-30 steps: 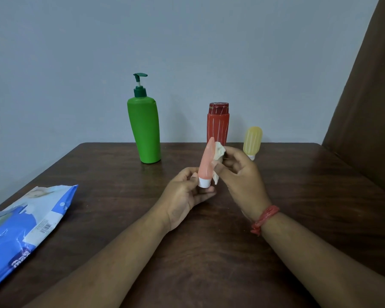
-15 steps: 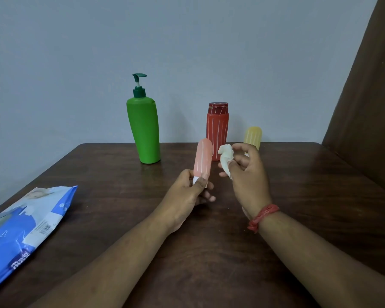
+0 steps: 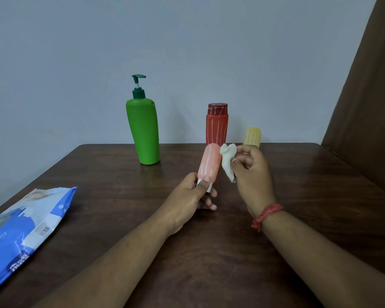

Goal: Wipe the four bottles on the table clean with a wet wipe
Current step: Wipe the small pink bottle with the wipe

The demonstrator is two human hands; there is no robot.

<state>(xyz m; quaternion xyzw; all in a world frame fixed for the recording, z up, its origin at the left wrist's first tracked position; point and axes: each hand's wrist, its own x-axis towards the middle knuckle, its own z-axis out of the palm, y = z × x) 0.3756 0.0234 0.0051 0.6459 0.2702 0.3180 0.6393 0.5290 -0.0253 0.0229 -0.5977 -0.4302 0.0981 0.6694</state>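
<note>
Our left hand (image 3: 190,196) grips the pink tube (image 3: 209,162) by its cap end. Our right hand (image 3: 251,172) pinches the crumpled wet wipe (image 3: 228,158) just beside it.

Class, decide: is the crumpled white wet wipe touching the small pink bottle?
Touching. The head view shows the crumpled white wet wipe meeting the small pink bottle at its upper right edge, no gap visible.

glossy plastic green bottle (image 3: 143,132); dark wood-grain table (image 3: 298,174); crumpled wipe (image 3: 228,161)
</note>
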